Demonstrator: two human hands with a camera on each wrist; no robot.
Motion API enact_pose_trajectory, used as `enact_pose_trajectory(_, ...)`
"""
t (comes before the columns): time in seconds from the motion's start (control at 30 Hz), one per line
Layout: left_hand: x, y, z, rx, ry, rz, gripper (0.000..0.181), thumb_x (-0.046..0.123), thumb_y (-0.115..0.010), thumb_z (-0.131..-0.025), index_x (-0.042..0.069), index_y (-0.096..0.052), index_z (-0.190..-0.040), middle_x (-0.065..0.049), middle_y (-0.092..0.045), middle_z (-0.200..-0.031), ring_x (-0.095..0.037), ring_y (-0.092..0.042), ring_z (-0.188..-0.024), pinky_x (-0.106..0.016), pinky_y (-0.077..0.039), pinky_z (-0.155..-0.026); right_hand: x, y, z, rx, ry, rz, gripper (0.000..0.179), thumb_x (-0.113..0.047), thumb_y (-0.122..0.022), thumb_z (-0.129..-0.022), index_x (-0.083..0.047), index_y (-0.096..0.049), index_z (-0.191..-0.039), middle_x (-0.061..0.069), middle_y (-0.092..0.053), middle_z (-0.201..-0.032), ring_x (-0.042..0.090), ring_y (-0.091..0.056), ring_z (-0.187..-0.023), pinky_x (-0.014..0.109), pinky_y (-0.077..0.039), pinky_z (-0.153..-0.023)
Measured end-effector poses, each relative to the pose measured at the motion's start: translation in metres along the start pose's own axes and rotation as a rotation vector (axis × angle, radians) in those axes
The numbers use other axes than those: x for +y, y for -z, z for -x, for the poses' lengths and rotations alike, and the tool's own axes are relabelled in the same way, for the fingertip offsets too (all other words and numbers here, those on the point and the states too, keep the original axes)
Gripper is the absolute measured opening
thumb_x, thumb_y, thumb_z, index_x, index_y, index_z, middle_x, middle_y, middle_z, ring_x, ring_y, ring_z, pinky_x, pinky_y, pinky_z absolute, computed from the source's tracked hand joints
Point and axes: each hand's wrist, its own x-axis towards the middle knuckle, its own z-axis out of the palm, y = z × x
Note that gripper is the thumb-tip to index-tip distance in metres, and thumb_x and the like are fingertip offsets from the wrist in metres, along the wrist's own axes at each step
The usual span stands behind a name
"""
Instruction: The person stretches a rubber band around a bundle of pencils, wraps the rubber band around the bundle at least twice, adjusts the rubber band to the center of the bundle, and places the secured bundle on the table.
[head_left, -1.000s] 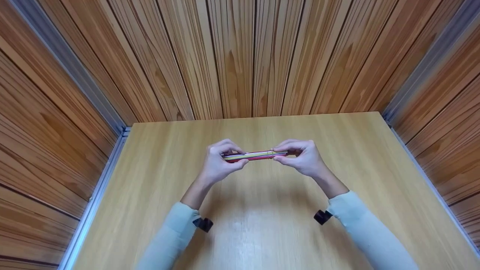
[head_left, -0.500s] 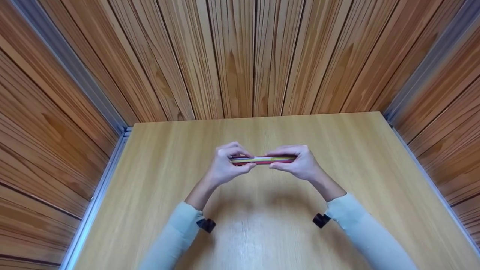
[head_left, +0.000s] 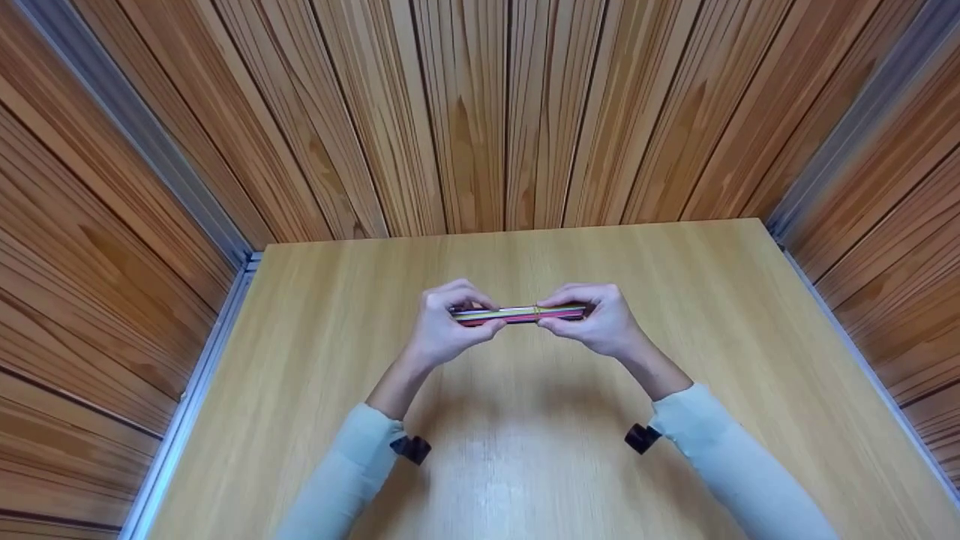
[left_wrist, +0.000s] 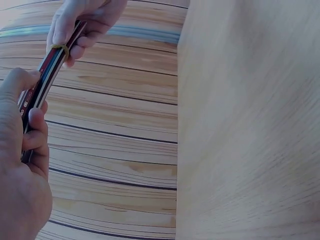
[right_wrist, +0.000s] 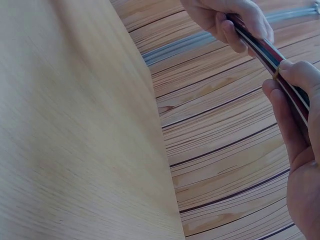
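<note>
A bundle of thin pencils (head_left: 519, 314) in several colours is held level above the table in the head view. A yellow rubber band (left_wrist: 61, 48) circles it near its right end. My left hand (head_left: 439, 322) grips the left end between thumb and curled fingers; printed lettering shows on a dark red pencil (left_wrist: 31, 92) in the left wrist view. The right end is pinched by my right hand (head_left: 600, 322), its thumb (right_wrist: 295, 72) beside the band in the right wrist view. Both ends are partly hidden by the hands.
Below the hands lies a light wooden table (head_left: 495, 435). Wood-plank walls (head_left: 480, 120) stand behind it and at both sides, with a grey metal rail (head_left: 195, 352) along the left edge. Small black devices (head_left: 411, 450) sit at both wrists.
The bundle dipped a little toward me and to the right, then rose back slightly. It looks rolled, with different colours facing up. My hands are slightly closer together than a second ago.
</note>
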Motion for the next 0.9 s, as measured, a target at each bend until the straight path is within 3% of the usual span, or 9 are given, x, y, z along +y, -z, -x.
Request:
enact_pose_trajectory(0.23, 0.002, -0.005, 0.0, 0.009, -0.002, 0.006, 0.016, 0.005, -0.096, -0.086, 0.002, -0.085, -0.097, -0.015, -0.079, -0.091, -0.007, -0.069, -0.083, -0.019, -0.056, -0.074, -0.001, -0.003, 0.001, 0.012, 0.008, -0.004, 0.027, 0.022, -0.085, -0.083, 0.01, -0.084, -0.107, -0.008, -0.084, -0.1, 0.002, -0.072, -0.079, 0.015, -0.059, -0.068)
enact_pose_trajectory(0.47, 0.003, -0.01, 0.001, -0.037, -0.005, -0.003, 0.016, 0.009, -0.095, -0.089, 0.003, -0.086, -0.1, -0.015, -0.078, -0.092, -0.011, -0.069, -0.085, -0.019, -0.056, -0.076, 0.001, -0.005, 0.002, -0.053, 0.015, 0.045, 0.027, 0.015, -0.088, -0.086, 0.007, -0.085, -0.112, 0.023, -0.084, -0.1, 0.001, -0.073, -0.081, 0.016, -0.06, -0.068)
enact_pose_trajectory(0.53, 0.004, -0.01, 0.001, -0.055, -0.021, 0.0, 0.018, 0.008, -0.095, -0.089, 0.003, -0.086, -0.103, -0.015, -0.078, -0.094, -0.013, -0.07, -0.087, -0.02, -0.056, -0.078, 0.0, -0.002, 0.003, -0.04, 0.018, 0.039, 0.029, 0.017, -0.087, -0.084, 0.008, -0.085, -0.111, 0.019, -0.086, -0.101, 0.001, -0.076, -0.082, 0.017, -0.062, -0.07)
enact_pose_trajectory(0.7, 0.004, -0.005, 0.0, -0.077, -0.05, 0.055, 0.024, 0.002, -0.094, -0.086, 0.002, -0.085, -0.108, -0.017, -0.079, -0.099, -0.014, -0.072, -0.09, -0.022, -0.058, -0.081, -0.003, 0.005, 0.002, 0.003, 0.023, 0.005, 0.032, 0.022, -0.086, -0.081, 0.01, -0.084, -0.11, -0.007, -0.086, -0.106, 0.002, -0.08, -0.085, 0.019, -0.065, -0.072)
enact_pose_trajectory(0.9, 0.001, -0.005, -0.002, -0.042, -0.049, 0.088, 0.015, -0.001, -0.09, -0.087, -0.002, -0.081, -0.098, -0.02, -0.077, -0.093, -0.008, -0.069, -0.085, -0.021, -0.057, -0.075, -0.005, 0.003, 0.0, -0.032, -0.022, 0.03, 0.03, 0.018, -0.086, -0.084, 0.01, -0.079, -0.112, -0.014, -0.081, -0.107, 0.004, -0.075, -0.089, 0.019, -0.063, -0.078)
